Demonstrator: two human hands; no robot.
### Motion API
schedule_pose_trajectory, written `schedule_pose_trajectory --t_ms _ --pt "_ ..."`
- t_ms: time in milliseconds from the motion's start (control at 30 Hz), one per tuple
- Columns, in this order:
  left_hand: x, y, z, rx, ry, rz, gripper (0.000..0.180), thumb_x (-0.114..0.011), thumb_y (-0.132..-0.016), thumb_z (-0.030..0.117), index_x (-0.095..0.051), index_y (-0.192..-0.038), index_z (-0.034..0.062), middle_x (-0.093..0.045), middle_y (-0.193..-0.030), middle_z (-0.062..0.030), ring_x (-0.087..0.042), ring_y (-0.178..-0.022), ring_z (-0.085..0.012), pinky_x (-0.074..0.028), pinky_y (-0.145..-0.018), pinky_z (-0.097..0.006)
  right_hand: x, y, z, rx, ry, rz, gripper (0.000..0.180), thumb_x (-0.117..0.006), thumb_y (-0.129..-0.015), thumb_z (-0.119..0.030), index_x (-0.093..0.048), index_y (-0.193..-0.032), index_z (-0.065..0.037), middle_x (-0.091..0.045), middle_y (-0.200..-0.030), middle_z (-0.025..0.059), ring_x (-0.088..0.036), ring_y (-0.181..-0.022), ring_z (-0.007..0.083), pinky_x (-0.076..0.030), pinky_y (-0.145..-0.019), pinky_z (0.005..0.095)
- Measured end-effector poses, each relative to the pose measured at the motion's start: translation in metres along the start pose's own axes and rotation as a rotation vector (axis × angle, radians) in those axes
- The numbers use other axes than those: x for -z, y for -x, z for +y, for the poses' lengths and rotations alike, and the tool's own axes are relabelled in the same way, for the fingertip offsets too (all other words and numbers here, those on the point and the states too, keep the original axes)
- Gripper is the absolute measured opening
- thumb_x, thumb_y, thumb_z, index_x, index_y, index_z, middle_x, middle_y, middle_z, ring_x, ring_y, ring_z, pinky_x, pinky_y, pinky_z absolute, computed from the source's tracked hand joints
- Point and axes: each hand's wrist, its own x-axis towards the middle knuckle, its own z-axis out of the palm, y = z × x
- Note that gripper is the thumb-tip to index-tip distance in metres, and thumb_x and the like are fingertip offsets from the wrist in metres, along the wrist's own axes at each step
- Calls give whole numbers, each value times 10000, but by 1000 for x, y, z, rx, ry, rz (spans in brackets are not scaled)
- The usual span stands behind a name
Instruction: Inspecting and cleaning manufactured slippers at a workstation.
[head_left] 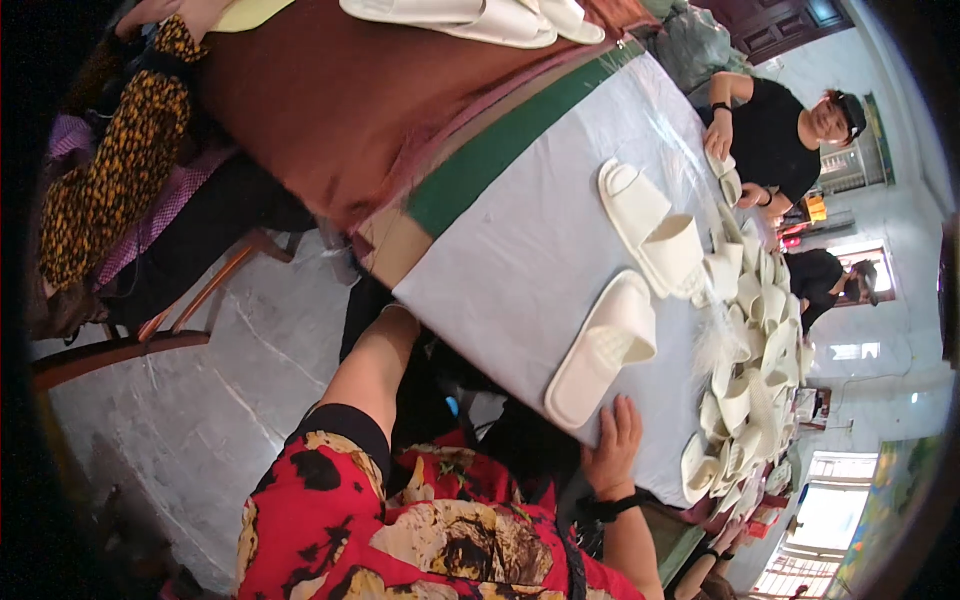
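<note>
My right hand (pixel 614 452) rests on the near edge of the grey-covered table (pixel 500 255), fingers extended and holding nothing. Just beyond its fingertips lies a cream slide slipper (pixel 605 345), sole down, its toe strap towards the right. Farther along the table sit two more cream slippers, one a slipper (pixel 632 205) pointing away and the other a slipper (pixel 672 250) partly overlapping it. My left forearm (pixel 370 365) reaches down at the table's left corner. The left hand itself is hidden past that edge, so its fingers do not show.
A heap of cream slippers (pixel 750 370) covers the table's right side, with clear plastic wrap (pixel 690 150) near it. A brown-covered table (pixel 300 110) adjoins at the far left. One co-worker (pixel 775 130) handles slippers across the table; a wooden chair (pixel 120 358) stands left.
</note>
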Motion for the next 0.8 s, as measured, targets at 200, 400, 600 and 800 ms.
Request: schedule_pose_trajectory --t_ms 200,400,600,800 --pt "51 -30 -15 57 -29 37 381 -605 -800 237 -619 -1145 75 -604 -1171 -181 -581 -1052 -358 -426 -926 -495 -11 7 1 26 -4 9 560 -623 -736 -246 -474 -1243 -63 -406 -1390 243 -378 -1273 455 -273 -1025 612" --pt "76 -28 2 62 -25 -61 368 -608 -800 236 -628 -1132 79 -612 -1151 -179 -589 -1027 -362 -439 -908 -489 -1 4 -5 -36 -23 9 549 -629 -714 -210 -495 -1230 -81 -436 -1364 228 -393 -1266 444 -281 -1019 607" --pt "102 36 53 -21 -104 -147 354 -611 -799 234 -637 -1118 84 -620 -1131 -177 -596 -1003 -366 -452 -890 -483 -1 -4 0 -40 -21 20 541 -663 -691 -203 -538 -1205 -88 -454 -1361 193 -406 -1265 413 -301 -1011 592" --pt "188 86 134 235 -8 -469 216 -578 -824 127 -681 -1006 75 -651 -968 -165 -608 -920 -364 -493 -797 -430 9 -7 -6 -6 -129 57 653 -789 -596 -238 -533 -1168 -55 -471 -1336 191 -422 -1243 413 -313 -1006 574"
